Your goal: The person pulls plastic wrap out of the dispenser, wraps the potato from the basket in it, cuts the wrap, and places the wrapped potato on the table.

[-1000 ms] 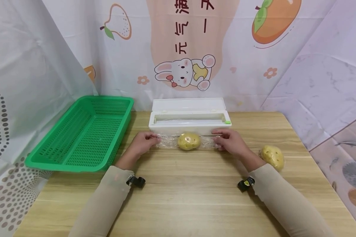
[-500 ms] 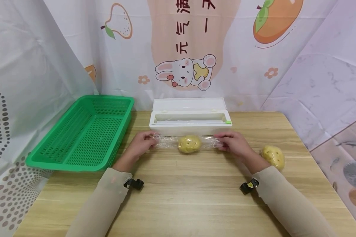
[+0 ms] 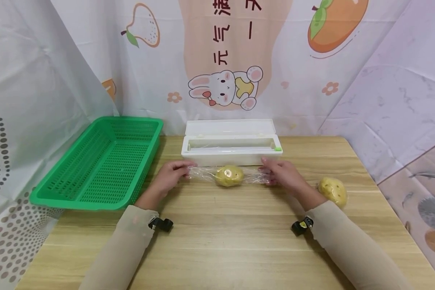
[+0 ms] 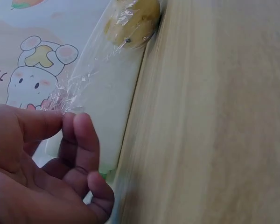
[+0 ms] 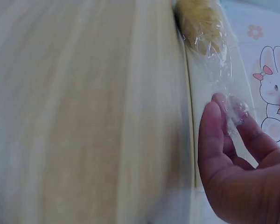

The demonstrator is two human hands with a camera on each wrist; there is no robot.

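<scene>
A potato [image 3: 230,176] wrapped in clear plastic wrap [image 3: 203,173] is in the middle of the head view, just in front of a long white wrap box [image 3: 232,157]. The wrap stretches out from both sides of the potato. My left hand [image 3: 169,175] pinches its left end between thumb and fingertips, seen close up in the left wrist view. At the right end, my right hand [image 3: 283,175] holds the gathered film [image 5: 231,105] between thumb and fingers. Its index finger points up toward the box's front. Beyond my right wrist lies a second wrapped potato [image 3: 332,191].
The wrap box's lid [image 3: 230,127] stands raised at the back. A green plastic basket [image 3: 133,198] occupies the left side of the wooden table [image 3: 217,249]. A printed curtain [image 3: 148,80] hangs right behind the table.
The potato has moved slightly toward me, and the dark spots on its face have shifted, so it has turned. My right hand's fingers have changed position on the wrap; both hands stay at its ends.
</scene>
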